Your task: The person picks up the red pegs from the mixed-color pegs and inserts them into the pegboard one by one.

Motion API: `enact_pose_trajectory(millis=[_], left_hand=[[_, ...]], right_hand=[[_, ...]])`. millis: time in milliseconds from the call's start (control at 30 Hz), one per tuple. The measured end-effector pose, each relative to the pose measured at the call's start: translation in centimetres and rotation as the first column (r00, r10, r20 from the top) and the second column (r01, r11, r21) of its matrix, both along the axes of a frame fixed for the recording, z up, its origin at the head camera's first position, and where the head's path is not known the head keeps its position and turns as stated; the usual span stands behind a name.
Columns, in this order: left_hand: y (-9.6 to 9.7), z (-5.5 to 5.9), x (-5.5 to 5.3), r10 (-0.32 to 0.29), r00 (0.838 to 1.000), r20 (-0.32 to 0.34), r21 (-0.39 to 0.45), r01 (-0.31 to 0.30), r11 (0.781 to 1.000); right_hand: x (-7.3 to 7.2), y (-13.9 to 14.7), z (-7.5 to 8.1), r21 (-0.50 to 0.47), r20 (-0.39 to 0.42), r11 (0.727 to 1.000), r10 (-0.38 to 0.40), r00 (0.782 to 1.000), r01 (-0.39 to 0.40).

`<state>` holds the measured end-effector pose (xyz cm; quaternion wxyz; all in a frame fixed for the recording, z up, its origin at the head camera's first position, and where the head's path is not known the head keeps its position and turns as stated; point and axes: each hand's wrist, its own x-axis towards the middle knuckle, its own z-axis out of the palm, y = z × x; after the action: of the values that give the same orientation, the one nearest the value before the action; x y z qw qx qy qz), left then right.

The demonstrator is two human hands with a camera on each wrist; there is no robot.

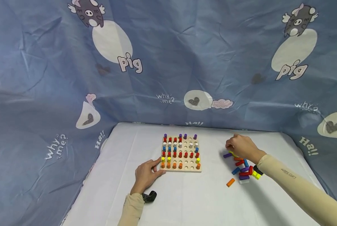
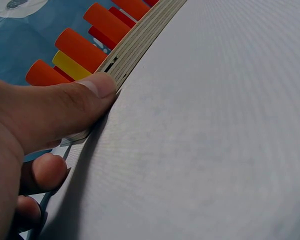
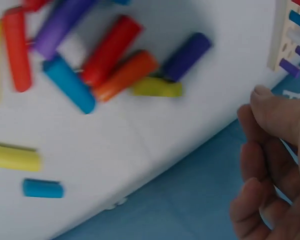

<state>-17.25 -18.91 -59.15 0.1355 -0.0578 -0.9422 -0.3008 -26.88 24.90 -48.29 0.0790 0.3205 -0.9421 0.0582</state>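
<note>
My left hand (image 1: pixel 146 175) holds the near left corner of a wooden pegboard (image 1: pixel 186 170), thumb on the front edge and fingers at the left side. In the left wrist view the thumb (image 2: pixel 97 90) presses the layered edge, beneath orange pegs (image 2: pixel 77 47). Purple, red, white, blue, yellow and orange pegs stand in rows on the board, with bare holes mostly toward its right. Over the far end of a loose peg pile hovers my right hand (image 1: pixel 243 147). Its fingers are loosely bent, thumb tip near the index finger (image 3: pixel 250 122), with no peg showing between them.
Loose pegs of several colours lie right of the board, including a purple peg (image 1: pixel 227 155), an orange peg (image 1: pixel 230 182) and a white peg (image 1: pixel 244 181). A white cloth (image 1: pixel 202 201) covers the table. Blue printed fabric (image 1: pixel 163 72) rises behind it.
</note>
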Motion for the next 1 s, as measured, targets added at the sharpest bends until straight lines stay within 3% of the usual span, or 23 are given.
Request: enact_pose_trajectory(millis=[300, 567, 1000], left_hand=[[0.0, -0.1, 0.2, 0.01, 1.0, 0.001, 0.002, -0.01, 1.0], [0.0, 0.0, 0.2, 0.01, 1.0, -0.011, -0.002, -0.01, 1.0], [0.0, 0.1, 0.2, -0.001, 1.0, -0.011, 0.002, 0.001, 1.0]], right_hand=[[2.1, 3.2, -1.4, 0.065, 0.139, 0.998, -0.024, 0.99, 0.015], [3.2, 4.5, -2.7, 0.034, 0.115, 0.999, 0.008, 0.993, -0.012], [3.2, 4.1, -3.7, 0.051, 0.108, 0.998, 0.034, 0.994, -0.04]])
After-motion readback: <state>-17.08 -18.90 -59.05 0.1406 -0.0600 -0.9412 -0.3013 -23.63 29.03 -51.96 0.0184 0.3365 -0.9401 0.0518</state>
